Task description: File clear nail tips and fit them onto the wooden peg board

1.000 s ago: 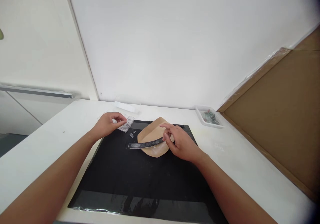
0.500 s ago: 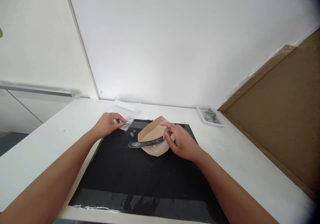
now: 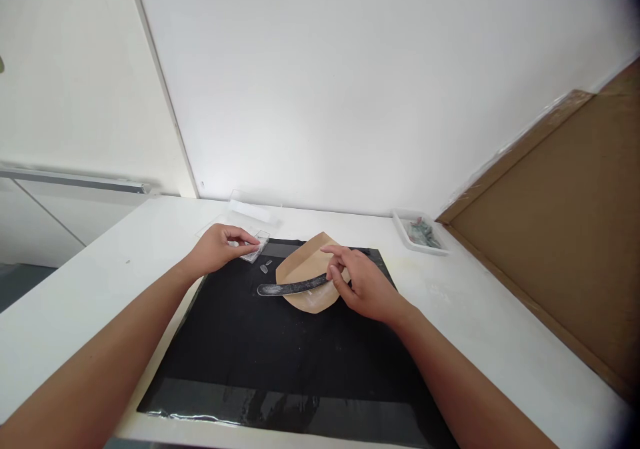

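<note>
My right hand (image 3: 360, 282) grips one end of a curved black nail file (image 3: 290, 287), its index finger stretched out along the top. The file's free end points left, dusted with white powder, and crosses a brown paper tray (image 3: 310, 255). Thumb and fingertips pressed together, my left hand (image 3: 223, 245) hovers over a small clear compartment box (image 3: 261, 241), partly covering it. Whatever those fingertips hold is too small to make out. Between the box and the paper tray lie two small clear nail tips (image 3: 264, 269) on the black mat (image 3: 280, 349).
A clear plastic lid (image 3: 250, 212) with a white strip sits behind the box. At the back right stands a white tray (image 3: 420, 232) with greenish pieces in a bag. A cardboard panel (image 3: 550, 222) borders the white table (image 3: 480, 322) on the right.
My left hand has shifted slightly right over the compartment box, fingertips still pinched. My right hand and the nail file stay in place.
</note>
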`<act>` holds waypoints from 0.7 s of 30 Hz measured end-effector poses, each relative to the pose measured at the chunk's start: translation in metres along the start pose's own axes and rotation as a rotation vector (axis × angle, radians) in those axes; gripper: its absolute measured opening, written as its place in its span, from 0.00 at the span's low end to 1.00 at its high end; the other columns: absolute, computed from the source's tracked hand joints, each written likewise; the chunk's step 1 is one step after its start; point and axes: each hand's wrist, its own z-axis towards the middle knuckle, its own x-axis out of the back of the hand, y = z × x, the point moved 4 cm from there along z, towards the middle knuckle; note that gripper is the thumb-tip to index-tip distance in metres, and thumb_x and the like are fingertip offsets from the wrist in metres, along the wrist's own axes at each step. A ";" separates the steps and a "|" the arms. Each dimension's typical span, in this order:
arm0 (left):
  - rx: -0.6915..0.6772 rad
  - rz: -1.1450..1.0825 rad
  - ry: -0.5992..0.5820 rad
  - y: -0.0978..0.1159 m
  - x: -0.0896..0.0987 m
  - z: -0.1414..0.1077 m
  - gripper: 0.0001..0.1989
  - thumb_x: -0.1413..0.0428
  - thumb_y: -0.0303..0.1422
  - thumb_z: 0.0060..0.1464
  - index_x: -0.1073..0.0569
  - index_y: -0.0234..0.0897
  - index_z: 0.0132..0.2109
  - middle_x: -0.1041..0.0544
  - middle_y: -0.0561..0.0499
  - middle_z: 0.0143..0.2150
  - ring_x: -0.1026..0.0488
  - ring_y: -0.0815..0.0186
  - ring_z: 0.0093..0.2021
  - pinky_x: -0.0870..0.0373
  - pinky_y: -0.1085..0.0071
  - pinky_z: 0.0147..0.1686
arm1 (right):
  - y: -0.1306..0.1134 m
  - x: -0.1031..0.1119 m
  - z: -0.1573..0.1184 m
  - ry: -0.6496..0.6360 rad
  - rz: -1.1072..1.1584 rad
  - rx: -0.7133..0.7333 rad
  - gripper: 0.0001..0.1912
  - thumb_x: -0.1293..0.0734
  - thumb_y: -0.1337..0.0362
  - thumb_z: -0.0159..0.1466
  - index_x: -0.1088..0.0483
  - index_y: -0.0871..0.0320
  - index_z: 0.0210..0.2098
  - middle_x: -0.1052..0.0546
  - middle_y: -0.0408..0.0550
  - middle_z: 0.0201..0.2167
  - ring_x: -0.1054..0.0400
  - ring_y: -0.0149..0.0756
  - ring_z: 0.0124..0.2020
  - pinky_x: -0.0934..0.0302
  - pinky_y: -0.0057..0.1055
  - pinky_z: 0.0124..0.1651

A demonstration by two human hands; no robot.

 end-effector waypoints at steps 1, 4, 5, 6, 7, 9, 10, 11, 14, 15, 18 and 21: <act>0.004 -0.055 -0.005 0.000 -0.001 0.000 0.17 0.30 0.48 0.50 0.13 0.41 0.41 0.14 0.47 0.42 0.18 0.57 0.43 0.24 0.66 0.43 | 0.000 0.000 0.000 -0.001 -0.001 0.001 0.21 0.42 0.66 0.75 0.41 0.55 0.66 0.21 0.46 0.36 0.27 0.42 0.38 0.37 0.47 0.52; 0.016 -0.174 -0.006 0.001 -0.003 -0.001 0.18 0.28 0.47 0.48 0.13 0.40 0.42 0.14 0.46 0.42 0.18 0.57 0.43 0.21 0.65 0.45 | 0.000 0.000 0.000 -0.001 -0.002 0.000 0.21 0.41 0.66 0.75 0.41 0.55 0.66 0.21 0.46 0.36 0.27 0.42 0.38 0.36 0.46 0.51; 0.020 -0.188 -0.001 0.001 -0.003 -0.001 0.18 0.27 0.46 0.47 0.13 0.40 0.42 0.14 0.46 0.41 0.18 0.57 0.43 0.21 0.64 0.44 | 0.000 0.000 0.000 0.000 0.000 0.000 0.21 0.41 0.66 0.75 0.41 0.55 0.66 0.21 0.46 0.36 0.27 0.42 0.38 0.36 0.46 0.51; 0.024 -0.198 0.006 0.001 -0.003 -0.001 0.18 0.27 0.46 0.47 0.13 0.40 0.42 0.14 0.45 0.41 0.18 0.57 0.42 0.20 0.64 0.44 | 0.000 0.000 0.000 0.001 0.003 0.001 0.21 0.41 0.66 0.75 0.41 0.54 0.66 0.21 0.46 0.36 0.27 0.42 0.37 0.36 0.46 0.51; 0.029 -0.211 0.012 0.001 -0.003 -0.001 0.18 0.27 0.45 0.46 0.13 0.39 0.42 0.14 0.45 0.40 0.18 0.58 0.41 0.20 0.64 0.44 | 0.001 0.000 0.000 0.002 0.007 0.003 0.21 0.41 0.66 0.75 0.41 0.54 0.66 0.21 0.45 0.36 0.26 0.42 0.37 0.36 0.46 0.52; 0.041 -0.260 0.011 0.002 -0.003 -0.002 0.19 0.26 0.44 0.46 0.13 0.39 0.42 0.14 0.45 0.41 0.17 0.58 0.42 0.20 0.64 0.44 | 0.001 0.000 0.000 0.015 0.020 0.008 0.21 0.40 0.66 0.74 0.40 0.53 0.66 0.21 0.45 0.36 0.26 0.42 0.38 0.36 0.47 0.52; 0.045 -0.294 0.007 0.003 -0.004 -0.002 0.19 0.26 0.44 0.45 0.13 0.39 0.42 0.13 0.44 0.42 0.17 0.57 0.43 0.20 0.64 0.45 | 0.000 0.000 0.000 0.030 0.033 0.012 0.21 0.39 0.66 0.74 0.39 0.53 0.65 0.22 0.45 0.36 0.26 0.42 0.38 0.35 0.47 0.52; 0.048 -0.328 0.002 0.005 -0.005 -0.003 0.19 0.25 0.44 0.45 0.13 0.39 0.43 0.13 0.44 0.44 0.17 0.57 0.44 0.20 0.64 0.46 | -0.001 0.000 0.000 0.054 0.053 0.015 0.21 0.38 0.66 0.74 0.38 0.52 0.65 0.22 0.46 0.37 0.26 0.42 0.39 0.35 0.46 0.52; 0.030 -0.406 -0.023 0.016 -0.015 -0.009 0.17 0.25 0.42 0.45 0.13 0.39 0.42 0.13 0.44 0.43 0.17 0.58 0.44 0.19 0.65 0.45 | -0.009 0.001 0.001 0.175 0.191 -0.015 0.18 0.34 0.63 0.72 0.33 0.51 0.61 0.22 0.47 0.39 0.27 0.40 0.40 0.32 0.42 0.48; 0.013 -0.428 -0.038 0.021 -0.019 -0.012 0.16 0.25 0.41 0.46 0.13 0.39 0.41 0.13 0.45 0.42 0.17 0.58 0.42 0.19 0.65 0.44 | -0.013 0.001 0.002 0.216 0.264 -0.045 0.16 0.33 0.62 0.72 0.31 0.51 0.59 0.22 0.47 0.40 0.26 0.39 0.40 0.31 0.40 0.46; -0.041 -0.511 -0.110 0.040 -0.037 -0.024 0.13 0.26 0.39 0.47 0.13 0.40 0.39 0.13 0.46 0.43 0.16 0.59 0.43 0.18 0.66 0.45 | -0.024 -0.005 0.003 0.268 0.517 -0.164 0.13 0.30 0.58 0.71 0.26 0.49 0.54 0.21 0.46 0.39 0.26 0.37 0.38 0.30 0.36 0.42; -0.061 -0.563 -0.197 0.054 -0.055 -0.034 0.10 0.26 0.37 0.48 0.13 0.40 0.38 0.13 0.46 0.42 0.16 0.59 0.43 0.18 0.68 0.44 | -0.035 -0.013 0.003 0.253 0.722 -0.236 0.12 0.27 0.55 0.69 0.23 0.49 0.51 0.19 0.45 0.37 0.25 0.36 0.36 0.30 0.35 0.41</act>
